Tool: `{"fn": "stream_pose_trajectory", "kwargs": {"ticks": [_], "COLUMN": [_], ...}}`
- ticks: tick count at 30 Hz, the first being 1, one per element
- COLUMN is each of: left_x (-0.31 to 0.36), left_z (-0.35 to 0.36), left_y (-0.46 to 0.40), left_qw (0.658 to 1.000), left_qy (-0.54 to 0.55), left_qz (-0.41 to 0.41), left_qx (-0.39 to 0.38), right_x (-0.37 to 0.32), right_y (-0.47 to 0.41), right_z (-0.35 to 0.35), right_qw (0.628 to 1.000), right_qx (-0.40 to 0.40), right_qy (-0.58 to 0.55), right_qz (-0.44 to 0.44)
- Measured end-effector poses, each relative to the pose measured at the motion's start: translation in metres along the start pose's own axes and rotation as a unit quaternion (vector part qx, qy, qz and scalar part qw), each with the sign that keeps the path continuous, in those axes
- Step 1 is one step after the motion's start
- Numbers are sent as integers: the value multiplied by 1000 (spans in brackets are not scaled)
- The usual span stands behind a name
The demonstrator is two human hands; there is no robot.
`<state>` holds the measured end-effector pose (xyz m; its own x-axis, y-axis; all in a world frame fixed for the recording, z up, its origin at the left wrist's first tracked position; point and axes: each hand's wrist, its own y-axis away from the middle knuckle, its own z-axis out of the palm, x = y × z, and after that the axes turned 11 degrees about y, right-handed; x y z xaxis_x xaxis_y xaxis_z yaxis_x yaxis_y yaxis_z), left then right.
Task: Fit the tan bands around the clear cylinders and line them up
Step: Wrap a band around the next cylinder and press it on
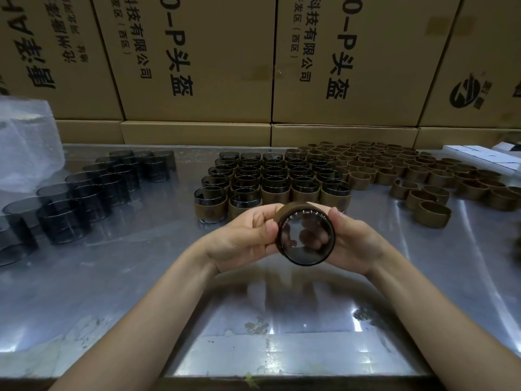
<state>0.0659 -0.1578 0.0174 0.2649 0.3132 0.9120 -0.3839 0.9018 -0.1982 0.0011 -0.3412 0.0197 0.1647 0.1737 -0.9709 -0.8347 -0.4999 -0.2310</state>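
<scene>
Item: one clear cylinder (306, 237) with tan band (293, 208), lying sideways between my hands; left hand (242, 238) and right hand (355, 240) both grasp it above the bench (141, 277). Banded cylinders (270, 179) stand just beyond.

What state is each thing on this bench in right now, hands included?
Held cylinder: on its side, end toward the camera, tan band on, gripped by both hands.
Left hand: grip on the cylinder's left side.
Right hand: grip on its right side.
Banded cylinders: upright, in rows.
Bare cylinders: upright, unbanded.
Loose tan bands: empty, standing on the table.
</scene>
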Motion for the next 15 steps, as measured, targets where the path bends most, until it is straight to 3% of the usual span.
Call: {"fn": "stream_pose_trajectory", "kwargs": {"ticks": [5,10,15], "left_x": [4,9,5], "left_z": [0,5,8], "left_y": [-1,-5,-9], "left_qw": [1000,983,949], "left_qy": [13,-35,-165], "left_qz": [-5,39,108], "left_qx": [14,174,245], "right_x": [-1,-3,2], "right_y": [3,-2,-5], "right_z": [-3,0,-4], "right_qw": [999,985,971], "right_qx": [40,138,191], "right_qy": [22,99,143], "right_qz": [9,37,23]}}
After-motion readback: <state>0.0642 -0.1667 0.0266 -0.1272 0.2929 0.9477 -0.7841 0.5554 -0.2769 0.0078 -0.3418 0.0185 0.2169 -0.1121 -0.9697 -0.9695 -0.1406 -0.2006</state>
